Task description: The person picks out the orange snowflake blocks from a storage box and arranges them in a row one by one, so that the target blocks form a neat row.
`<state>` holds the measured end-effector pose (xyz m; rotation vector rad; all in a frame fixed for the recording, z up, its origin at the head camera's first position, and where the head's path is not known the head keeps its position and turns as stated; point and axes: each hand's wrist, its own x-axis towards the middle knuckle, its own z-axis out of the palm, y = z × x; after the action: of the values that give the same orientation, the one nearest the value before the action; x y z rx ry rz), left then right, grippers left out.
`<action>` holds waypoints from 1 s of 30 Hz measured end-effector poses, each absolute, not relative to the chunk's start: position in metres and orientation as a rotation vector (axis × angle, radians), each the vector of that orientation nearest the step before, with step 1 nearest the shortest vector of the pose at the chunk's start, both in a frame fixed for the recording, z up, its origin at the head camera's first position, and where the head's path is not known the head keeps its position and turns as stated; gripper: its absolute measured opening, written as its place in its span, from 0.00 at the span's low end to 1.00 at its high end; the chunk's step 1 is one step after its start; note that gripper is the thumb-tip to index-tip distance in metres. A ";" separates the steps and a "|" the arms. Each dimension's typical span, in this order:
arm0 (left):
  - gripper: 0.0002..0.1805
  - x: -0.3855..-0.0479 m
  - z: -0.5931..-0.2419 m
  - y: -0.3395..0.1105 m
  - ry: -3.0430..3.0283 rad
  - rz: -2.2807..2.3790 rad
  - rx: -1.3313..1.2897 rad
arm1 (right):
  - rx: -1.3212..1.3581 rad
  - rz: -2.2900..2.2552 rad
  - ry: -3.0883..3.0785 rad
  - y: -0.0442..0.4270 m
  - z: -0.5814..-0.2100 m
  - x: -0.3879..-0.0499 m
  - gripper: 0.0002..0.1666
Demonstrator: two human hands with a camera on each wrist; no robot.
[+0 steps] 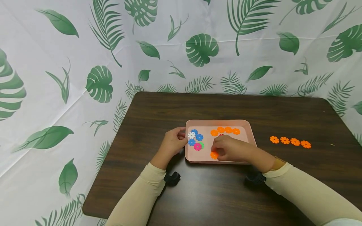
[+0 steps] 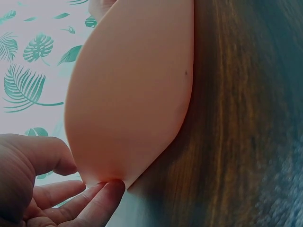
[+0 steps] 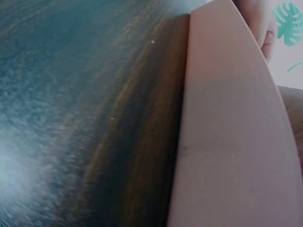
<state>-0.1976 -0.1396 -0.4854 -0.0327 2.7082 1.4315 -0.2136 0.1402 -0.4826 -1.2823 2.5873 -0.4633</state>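
In the head view my left hand is at the left end of a shallow pink tray, its fingers about the rim. The left wrist view shows the left thumb and fingertips against the tray's corner wall. My right hand reaches inside the tray and pinches an orange flower-shaped disc near the front wall; its fingertips are partly hidden. Orange discs form a row along the tray's back. Blue discs, a white disc, a pink disc and a green disc cluster at its left. A red disc is mostly covered.
Several orange discs lie in a slanting row on the dark wooden table, right of the tray. A leaf-printed white cloth hangs behind and left of the table. Black wrist cameras sit under both wrists.
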 end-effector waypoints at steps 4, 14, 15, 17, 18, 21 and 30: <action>0.28 -0.198 -0.485 -0.140 2.703 1.451 -0.012 | -1.314 -0.449 2.627 0.140 -0.486 -0.214 0.16; 0.28 -0.198 -0.486 -0.140 2.704 1.450 -0.025 | -1.212 -0.467 2.710 0.148 -0.477 -0.215 0.17; 0.28 -0.198 -0.486 -0.140 2.704 1.450 -0.030 | -1.195 -0.477 2.720 0.151 -0.475 -0.216 0.17; 0.28 -0.198 -0.486 -0.140 2.705 1.454 -0.026 | -1.154 -0.500 2.743 0.157 -0.471 -0.218 0.17; 0.28 -0.198 -0.486 -0.140 2.706 1.452 -0.028 | -1.138 -0.512 2.755 0.161 -0.470 -0.220 0.18; 0.28 -0.199 -0.487 -0.139 2.717 1.453 -0.016 | -1.118 -0.557 2.783 0.175 -0.467 -0.224 0.18; 0.28 -0.199 -0.488 -0.140 2.715 1.440 -0.015 | -0.999 -0.638 2.896 0.229 -0.452 -0.223 0.19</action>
<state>-0.1988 -0.1404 -0.4881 -0.0152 2.7148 1.4399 -0.2231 0.2295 -0.4525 -0.9993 2.8963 -0.6375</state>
